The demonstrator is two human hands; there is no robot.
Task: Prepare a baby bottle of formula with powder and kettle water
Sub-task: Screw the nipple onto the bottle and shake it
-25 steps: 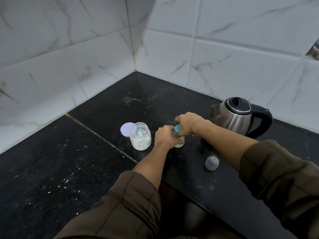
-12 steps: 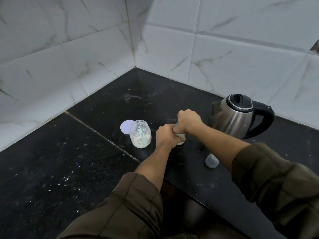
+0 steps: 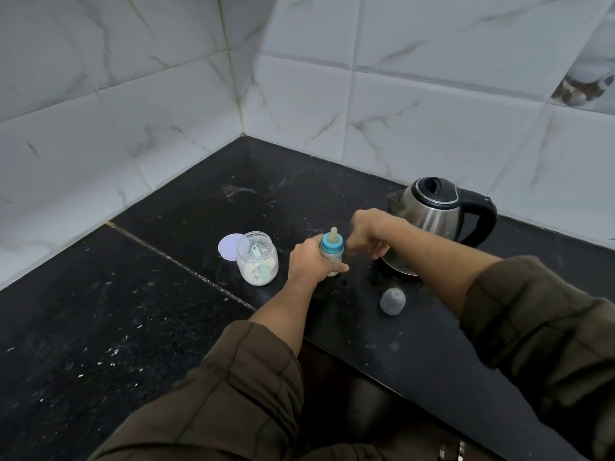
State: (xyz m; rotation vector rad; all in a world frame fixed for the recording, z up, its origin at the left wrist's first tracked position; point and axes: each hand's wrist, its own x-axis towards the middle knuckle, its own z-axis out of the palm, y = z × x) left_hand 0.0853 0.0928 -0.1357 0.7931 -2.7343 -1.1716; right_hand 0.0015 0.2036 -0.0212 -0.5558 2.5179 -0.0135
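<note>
The left hand [image 3: 312, 261] grips the baby bottle [image 3: 331, 249] round its body, upright on the tabletop [image 3: 166, 311]. The right hand [image 3: 369, 234] hangs just beside the teal collar, fingers loosely curled, holding nothing. The teat looks fitted, so the job now is probably to check the collar is snug while keeping the base planted. The clear cap [image 3: 393, 301] lies near the kettle [image 3: 432, 211], which crowds the right wrist. The open powder jar [image 3: 257, 259] and its lid [image 3: 229, 247] sit to the left.

no readable text, no legible labels or numbers on kettle [image 3: 429, 214], jar [image 3: 257, 261], baby bottle [image 3: 331, 248]
</note>
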